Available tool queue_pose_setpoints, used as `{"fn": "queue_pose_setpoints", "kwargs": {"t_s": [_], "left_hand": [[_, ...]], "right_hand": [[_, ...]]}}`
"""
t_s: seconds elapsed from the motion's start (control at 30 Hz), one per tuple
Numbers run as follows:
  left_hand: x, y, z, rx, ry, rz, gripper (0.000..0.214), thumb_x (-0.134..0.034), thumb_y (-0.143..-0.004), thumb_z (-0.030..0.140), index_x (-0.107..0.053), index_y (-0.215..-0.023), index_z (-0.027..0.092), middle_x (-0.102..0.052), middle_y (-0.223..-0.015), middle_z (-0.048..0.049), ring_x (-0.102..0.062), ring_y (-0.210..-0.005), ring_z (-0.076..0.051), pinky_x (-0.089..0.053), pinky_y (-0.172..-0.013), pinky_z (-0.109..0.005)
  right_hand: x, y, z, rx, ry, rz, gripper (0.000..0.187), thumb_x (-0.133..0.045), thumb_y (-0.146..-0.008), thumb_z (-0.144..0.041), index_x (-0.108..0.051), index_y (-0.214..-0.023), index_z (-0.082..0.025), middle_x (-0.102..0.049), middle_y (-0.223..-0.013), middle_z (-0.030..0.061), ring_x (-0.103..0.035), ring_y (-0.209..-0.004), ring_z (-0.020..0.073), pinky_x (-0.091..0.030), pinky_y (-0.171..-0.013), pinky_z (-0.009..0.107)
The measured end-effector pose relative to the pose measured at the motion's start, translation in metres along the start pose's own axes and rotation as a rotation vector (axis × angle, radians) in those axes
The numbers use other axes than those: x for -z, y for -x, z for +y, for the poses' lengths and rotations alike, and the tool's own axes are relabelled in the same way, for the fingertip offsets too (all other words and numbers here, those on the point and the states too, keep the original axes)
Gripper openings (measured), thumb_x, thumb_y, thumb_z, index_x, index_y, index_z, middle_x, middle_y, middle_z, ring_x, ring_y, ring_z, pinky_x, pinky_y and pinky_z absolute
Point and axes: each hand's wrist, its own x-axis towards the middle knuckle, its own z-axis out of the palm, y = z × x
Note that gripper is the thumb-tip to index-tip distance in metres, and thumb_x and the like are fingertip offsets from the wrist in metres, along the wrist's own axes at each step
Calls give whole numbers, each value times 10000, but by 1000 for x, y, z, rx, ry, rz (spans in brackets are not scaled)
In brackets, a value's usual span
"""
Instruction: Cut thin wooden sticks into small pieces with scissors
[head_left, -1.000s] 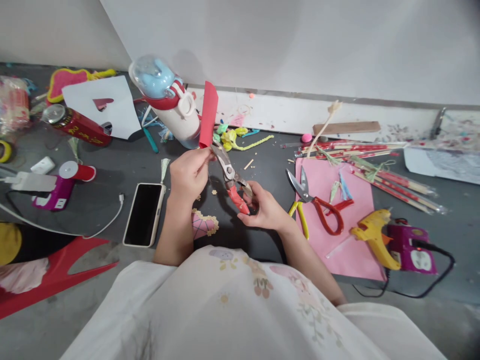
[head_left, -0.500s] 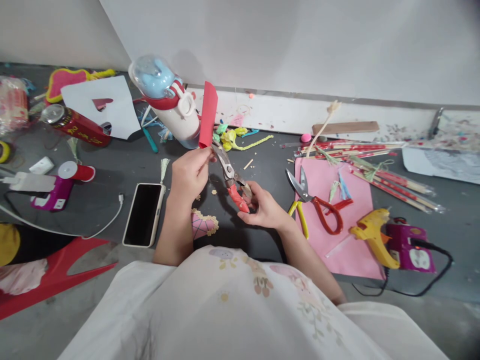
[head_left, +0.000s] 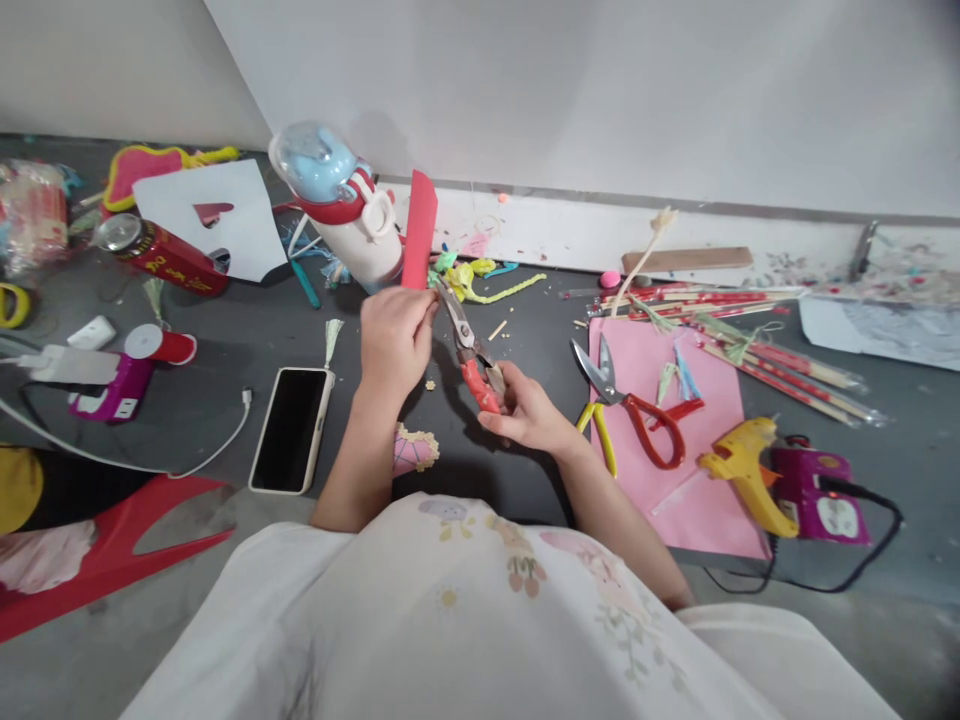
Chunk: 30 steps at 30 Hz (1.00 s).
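My right hand (head_left: 521, 405) is wrapped round pruning shears (head_left: 463, 335) with red-covered handles, their blades pointing up and left. At the blade tips, the fingers of my left hand (head_left: 394, 335) are pinched together; what they hold is hidden or too small to make out. A red paper strip (head_left: 420, 230) rises just behind the left fingers, its lower end hidden, and I cannot tell whether they touch it. Below the left wrist lies a pink piece with a beaded-looking tan edge (head_left: 415, 450), partly covered by my forearm. Small tan bits (head_left: 430, 385) lie between the hands.
A white bottle (head_left: 360, 240) and a red can (head_left: 165, 257) stand at left, with a phone (head_left: 291, 430) nearer me. At right, red-handled scissors (head_left: 626, 395) and a yellow glue gun (head_left: 750, 475) rest by pink paper (head_left: 705, 520). Wrapped sticks (head_left: 795, 370) lie beyond.
My left hand has shifted slightly right along the blade tips. The shears and right hand have barely moved; the view has shifted a little.
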Motion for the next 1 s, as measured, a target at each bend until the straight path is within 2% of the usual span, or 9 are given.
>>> {"fn": "queue_pose_setpoints", "kwargs": {"t_s": [0.1,0.17,0.23,0.37,0.4,0.47,0.63,0.8,1.0], "left_hand": [[-4,2,13,74,65,144,293,-470,-901,367,-578,-1097,178,-614,-1148,-117,-522,-1149,-228,-358,-1019,-397],[-10,6,25,149,232,117,316,-455,-908,395,-564,-1106,174,-617,-1127,-111,-552,-1093,-201,-404,-973,-363],[-17,10,37,261,499,-43,365,-484,-888,434,-547,-1131,170,-626,-1107,-104,-592,-1009,-178,-456,-894,-326],[-32,17,54,464,1022,-552,437,-645,-767,457,-569,-1066,147,-651,-1022,-87,-620,-910,-173,-484,-825,-304],[-35,18,56,500,1101,-635,435,-681,-736,446,-582,-1034,144,-655,-983,-75,-619,-897,-172,-482,-824,-303],[-39,19,57,577,1233,-709,459,-734,-685,422,-597,-1023,144,-655,-935,-60,-616,-878,-169,-475,-828,-303],[-44,18,53,734,1427,-715,570,-816,-574,370,-619,-1054,134,-657,-857,-46,-625,-765,-158,-477,-758,-303],[-47,19,51,745,1444,-682,544,-844,-510,289,-652,-994,128,-661,-804,-28,-615,-732,-146,-475,-738,-292],[-45,18,53,749,1420,-659,524,-847,-489,269,-654,-956,127,-655,-789,-18,-600,-723,-129,-469,-723,-265]], "right_hand": [[-1,-1,6,-38,-51,64,376,-631,-753,-460,-396,-896,-204,-432,-689,-40,-388,-551,85,-346,-506,222],[0,-2,11,-61,-72,122,385,-601,-771,-493,-416,-948,-205,-459,-691,-31,-425,-558,101,-373,-508,233],[1,-3,15,-65,-96,171,402,-583,-782,-513,-430,-989,-205,-475,-694,-28,-446,-564,109,-395,-514,242],[2,-5,19,-37,-134,212,415,-563,-799,-513,-454,-1049,-200,-495,-711,-17,-481,-591,122,-433,-536,260],[1,-6,19,-28,-133,216,411,-556,-807,-504,-460,-1064,-198,-501,-720,-11,-493,-604,127,-443,-546,266],[1,-6,19,-7,-117,224,414,-548,-820,-484,-465,-1108,-198,-516,-746,1,-521,-644,139,-463,-574,277],[1,-6,21,33,-74,239,493,-568,-815,-463,-439,-1216,-206,-547,-842,29,-569,-784,174,-493,-646,300],[0,-6,23,54,-91,223,487,-564,-821,-447,-449,-1223,-198,-553,-858,35,-563,-796,174,-503,-665,311],[0,-7,23,59,-95,240,468,-581,-808,-443,-466,-1192,-202,-550,-827,31,-561,-774,176,-502,-647,311]]}}
